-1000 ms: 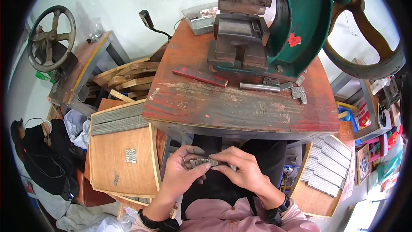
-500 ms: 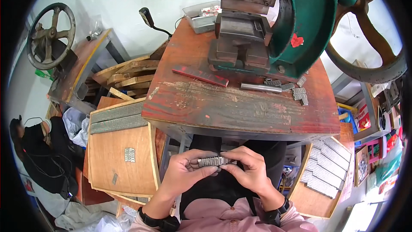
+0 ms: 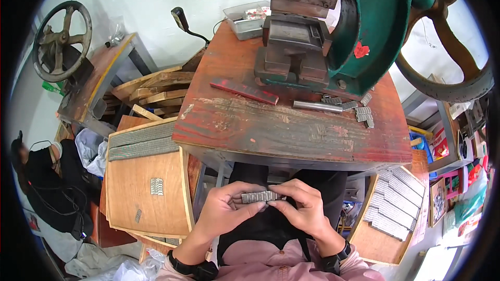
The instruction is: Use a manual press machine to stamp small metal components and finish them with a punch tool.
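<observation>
My left hand point(image 3: 229, 208) and my right hand point(image 3: 302, 206) meet above my lap, in front of the table's near edge. Between their thumbs and fingers they pinch the two ends of a short row of small grey metal blocks point(image 3: 259, 196), set side by side with slanted gaps. The row lies nearly level, and fingertips cover both ends. Similar metal blocks point(image 3: 363, 113) lie in loose clusters on the worn red-brown table point(image 3: 291, 138). Next to them rests a round metal bar point(image 3: 317, 106), and further left a flat red bar point(image 3: 244, 91).
A green hand press point(image 3: 375, 26) with a large handwheel point(image 3: 453, 91) stands on the table. Wooden trays at left point(image 3: 151, 218) and right point(image 3: 377, 239) hold rows of metal pieces. A grey plastic bin point(image 3: 245, 29) sits at the back. Another person in black point(image 3: 52, 192) is at far left.
The row of metal blocks has turned slightly in my fingers, so more of its broad face shows. Both hands keep hold of it in nearly the same place.
</observation>
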`<state>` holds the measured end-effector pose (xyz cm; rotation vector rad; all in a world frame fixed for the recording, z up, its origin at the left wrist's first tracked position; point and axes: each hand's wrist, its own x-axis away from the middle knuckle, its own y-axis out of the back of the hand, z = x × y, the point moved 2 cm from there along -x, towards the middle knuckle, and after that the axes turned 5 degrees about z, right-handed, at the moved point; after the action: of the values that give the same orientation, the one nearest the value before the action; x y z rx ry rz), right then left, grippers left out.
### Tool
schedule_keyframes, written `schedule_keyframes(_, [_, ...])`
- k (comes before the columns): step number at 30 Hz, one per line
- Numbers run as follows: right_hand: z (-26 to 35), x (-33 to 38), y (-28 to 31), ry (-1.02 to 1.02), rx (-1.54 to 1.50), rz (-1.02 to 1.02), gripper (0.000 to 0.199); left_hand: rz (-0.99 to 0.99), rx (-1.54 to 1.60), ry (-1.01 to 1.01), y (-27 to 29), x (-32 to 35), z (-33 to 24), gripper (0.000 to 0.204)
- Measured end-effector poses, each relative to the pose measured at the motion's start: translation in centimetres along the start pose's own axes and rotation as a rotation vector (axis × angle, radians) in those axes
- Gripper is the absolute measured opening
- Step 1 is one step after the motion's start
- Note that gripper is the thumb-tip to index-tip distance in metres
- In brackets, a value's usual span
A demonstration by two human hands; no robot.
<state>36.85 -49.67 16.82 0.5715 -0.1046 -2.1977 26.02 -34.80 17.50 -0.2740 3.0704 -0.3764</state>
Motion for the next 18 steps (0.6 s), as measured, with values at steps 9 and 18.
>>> schedule_keyframes(9, [-0.3,0.2,-0.2,0.046,0.025,-0.035,0.029,-0.062,0.028,-0.023,-0.5,-0.1,0.6,0.022])
schedule_keyframes(18, [-1.1,0.2,-3.0,-0.003,0.134,0.098,0.034,-0.319,-0.404,0.012,2.4,2.3,2.3,0.017])
